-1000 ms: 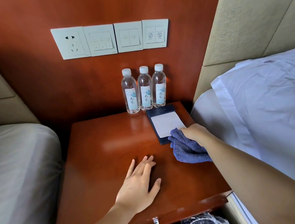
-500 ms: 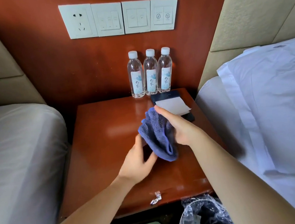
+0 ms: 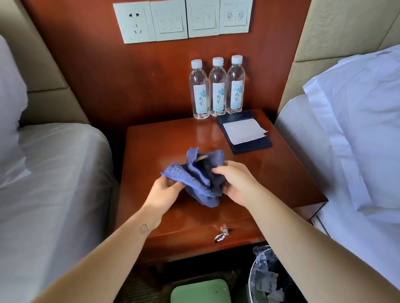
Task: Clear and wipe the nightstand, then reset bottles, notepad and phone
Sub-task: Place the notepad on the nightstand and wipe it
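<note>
Bunching cloth [image 3: 197, 176] above worktop [image 3: 284, 179], pinched by left hand [image 3: 163, 192] and right hand [image 3: 237, 184]. Seemingly past wiping, bottles [image 3: 216, 87] and notepad [image 3: 244, 131] reset; next, likely fetching the unseen phone

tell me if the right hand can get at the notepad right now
Probably yes: the notepad lies just beyond the right hand, with nothing lying between. But that hand is full, gripping the blue cloth.

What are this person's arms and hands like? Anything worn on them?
Both forearms are bare, with no sleeves in view. The left hand and right hand wear no gloves, and no watch or bracelet shows. A small round mark sits near the left wrist.
</note>
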